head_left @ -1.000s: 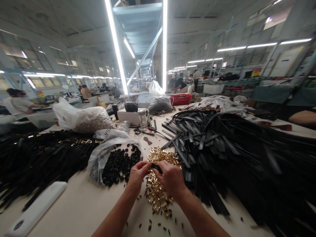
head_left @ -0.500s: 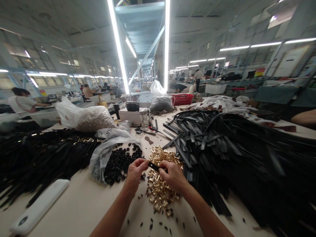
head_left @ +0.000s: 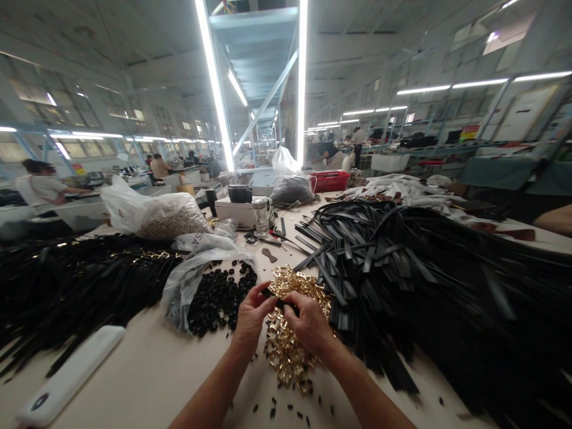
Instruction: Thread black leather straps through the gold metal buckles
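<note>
Between my two hands is a short black strap end [head_left: 280, 302], dark and smooth like the straps heaped to the right. My left hand [head_left: 254, 313] is closed, its fingertips and thumb pinching the strap's far left end. At the other end, my right hand [head_left: 306, 319] grips the strap between thumb and bent fingers. Both hands hover over a pile of gold metal buckles [head_left: 290, 351]. Left of the buckles lie many small black loops [head_left: 214, 304], spilling from a clear plastic bag [head_left: 179, 286]. Small black bits [head_left: 290, 407] are scattered on the near tabletop.
A large heap of black straps [head_left: 370, 250] covers the right side. More black straps with gold fittings [head_left: 89, 274] lie at left, near a long white device [head_left: 74, 372]. Farther back stand a glass jar [head_left: 260, 217], a red basket [head_left: 329, 181] and a filled plastic bag [head_left: 156, 208].
My left hand has shifted right along the strap, closer to my right hand, and covers more of it. My right hand has moved slightly left.
</note>
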Available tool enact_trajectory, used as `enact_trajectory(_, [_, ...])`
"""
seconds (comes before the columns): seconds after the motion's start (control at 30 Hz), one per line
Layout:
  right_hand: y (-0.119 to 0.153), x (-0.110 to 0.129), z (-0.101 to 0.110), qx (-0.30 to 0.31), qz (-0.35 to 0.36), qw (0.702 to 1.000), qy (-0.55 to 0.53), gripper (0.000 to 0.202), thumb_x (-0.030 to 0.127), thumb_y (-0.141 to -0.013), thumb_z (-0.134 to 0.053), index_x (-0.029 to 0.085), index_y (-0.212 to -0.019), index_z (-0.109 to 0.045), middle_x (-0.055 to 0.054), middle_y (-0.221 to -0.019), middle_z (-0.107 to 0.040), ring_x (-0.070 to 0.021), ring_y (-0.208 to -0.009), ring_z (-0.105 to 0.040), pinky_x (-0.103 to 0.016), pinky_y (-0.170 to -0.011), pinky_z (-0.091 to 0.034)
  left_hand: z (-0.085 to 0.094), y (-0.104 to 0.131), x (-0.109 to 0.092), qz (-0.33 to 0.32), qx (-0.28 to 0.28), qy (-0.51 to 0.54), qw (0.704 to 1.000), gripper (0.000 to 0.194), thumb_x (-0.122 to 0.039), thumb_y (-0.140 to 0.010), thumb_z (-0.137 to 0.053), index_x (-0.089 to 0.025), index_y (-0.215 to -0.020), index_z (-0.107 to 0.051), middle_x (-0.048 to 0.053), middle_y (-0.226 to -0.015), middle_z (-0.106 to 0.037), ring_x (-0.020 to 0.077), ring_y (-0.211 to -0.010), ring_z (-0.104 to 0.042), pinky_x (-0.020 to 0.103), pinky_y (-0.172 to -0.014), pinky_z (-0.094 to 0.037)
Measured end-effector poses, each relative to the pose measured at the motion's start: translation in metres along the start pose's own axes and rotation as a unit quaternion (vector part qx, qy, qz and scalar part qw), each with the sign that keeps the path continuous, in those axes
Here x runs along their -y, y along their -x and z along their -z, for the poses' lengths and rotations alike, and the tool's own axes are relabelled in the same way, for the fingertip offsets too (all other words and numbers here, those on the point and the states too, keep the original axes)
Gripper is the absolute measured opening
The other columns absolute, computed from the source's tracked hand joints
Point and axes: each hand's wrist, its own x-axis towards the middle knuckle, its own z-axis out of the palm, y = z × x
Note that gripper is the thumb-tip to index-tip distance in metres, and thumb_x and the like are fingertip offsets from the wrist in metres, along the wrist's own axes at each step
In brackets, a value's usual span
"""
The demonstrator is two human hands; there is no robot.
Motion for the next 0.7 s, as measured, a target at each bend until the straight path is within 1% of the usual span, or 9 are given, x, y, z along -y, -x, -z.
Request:
enact_trajectory(0.07, [0.0005,-0.0008,-0.0009,-0.001,-0.001,1.0,0.001,0.018,0.018,-0.081,-0.049,0.019,-0.084,-0.067,-0.001,-0.075,-0.067,-0.0143,-0.067,-0.059,-0.023,-0.065,-0.041,-0.0019,0.0005,-0.0005,0.009,0.003,0.04,0.999,0.067,-0.025,-0.062,-0.082,-0.019,-0.123,-0.055,0.006,-0.09,-0.073,0.0177,-0.081,-0.067,0.028,-0.076,-0.049])
enact_trajectory(0.1, [0.0007,-0.001,-0.0012,-0.002,0.001,1.0,0.002,0.017,0.018,-0.081,-0.049,0.019,-0.083,-0.066,-0.001,-0.074,-0.067,-0.0142,-0.067,-0.059,-0.023,-0.065,-0.041,-0.0027,0.0008,-0.0007,0.016,0.004,0.055,0.998,0.069,-0.024,-0.061,-0.083,-0.019,-0.124,-0.054,0.007,-0.093,-0.073,0.0181,-0.083,-0.067,0.028,-0.077,-0.05])
enact_trajectory(0.17, [0.001,-0.0007,-0.001,-0.003,0.007,1.0,0.002,0.017,0.018,-0.082,-0.049,0.019,-0.083,-0.066,-0.001,-0.075,-0.067,-0.0141,-0.068,-0.059,-0.022,-0.064,-0.041,-0.0037,0.0013,-0.0007,0.03,0.002,0.075,0.997,0.061,-0.022,-0.06,-0.084,-0.017,-0.115,-0.058,0.007,-0.093,-0.073,0.0173,-0.082,-0.067,0.026,-0.076,-0.05])
enact_trajectory(0.27, [0.0011,0.0008,0.0001,-0.005,0.01,1.0,0.008,0.015,0.018,-0.081,-0.05,0.019,-0.083,-0.065,-0.001,-0.075,-0.066,-0.0142,-0.068,-0.058,-0.022,-0.065,-0.041,-0.004,0.002,-0.0002,0.045,0.0,0.09,0.995,0.042,-0.022,-0.057,-0.085,-0.014,-0.094,-0.066,0.006,-0.085,-0.073,0.0155,-0.075,-0.067,0.024,-0.071,-0.05])
enact_trajectory(0.37, [0.0006,0.0017,0.0015,-0.004,0.008,1.0,0.016,0.015,0.017,-0.081,-0.05,0.019,-0.083,-0.065,-0.001,-0.075,-0.066,-0.0143,-0.068,-0.058,-0.023,-0.066,-0.042,-0.0033,0.0021,-0.0001,0.06,0.006,0.095,0.994,0.033,-0.024,-0.059,-0.084,-0.013,-0.086,-0.068,0.006,-0.086,-0.073,0.0149,-0.076,-0.066,0.023,-0.07,-0.051])
enact_trajectory(0.47, [0.0,0.0014,0.0026,-0.004,0.01,1.0,0.024,0.016,0.017,-0.082,-0.049,0.019,-0.083,-0.065,-0.001,-0.075,-0.066,-0.014,-0.069,-0.058,-0.023,-0.067,-0.041,-0.003,0.0013,-0.0002,0.073,-0.005,0.094,0.993,0.03,-0.025,-0.059,-0.083,-0.014,-0.083,-0.069,0.005,-0.084,-0.072,0.0135,-0.074,-0.066,0.022,-0.071,-0.051])
enact_trajectory(0.57, [0.0013,0.0023,0.0025,-0.005,0.006,0.999,0.036,0.015,0.017,-0.082,-0.05,0.019,-0.082,-0.065,-0.001,-0.075,-0.066,-0.0133,-0.07,-0.058,-0.022,-0.066,-0.041,-0.0054,0.0025,-0.0014,0.074,-0.014,0.06,0.995,0.032,-0.028,-0.056,-0.084,-0.014,-0.081,-0.069,0.006,-0.083,-0.073,0.0152,-0.073,-0.066,0.024,-0.069,-0.052])
enact_trajectory(0.63, [0.0035,0.0043,0.0007,-0.007,-0.014,0.999,0.041,0.013,0.019,-0.082,-0.053,0.018,-0.081,-0.066,0.0,-0.074,-0.066,-0.0125,-0.068,-0.058,-0.021,-0.064,-0.041,-0.0077,0.0048,-0.0031,0.069,-0.013,0.03,0.997,0.037,-0.031,-0.054,-0.085,-0.013,-0.083,-0.07,0.008,-0.085,-0.073,0.0181,-0.074,-0.067,0.026,-0.069,-0.053])
enact_trajectory(0.7, [0.0054,0.0054,-0.0029,-0.023,-0.044,0.998,0.038,0.011,0.022,-0.082,-0.056,0.018,-0.081,-0.067,0.0,-0.073,-0.066,-0.0118,-0.066,-0.058,-0.02,-0.061,-0.04,-0.0083,0.0063,-0.0045,0.059,-0.016,0.007,0.998,0.041,-0.034,-0.05,-0.086,-0.014,-0.082,-0.07,0.007,-0.082,-0.074,0.0206,-0.074,-0.068,0.028,-0.068,-0.054])
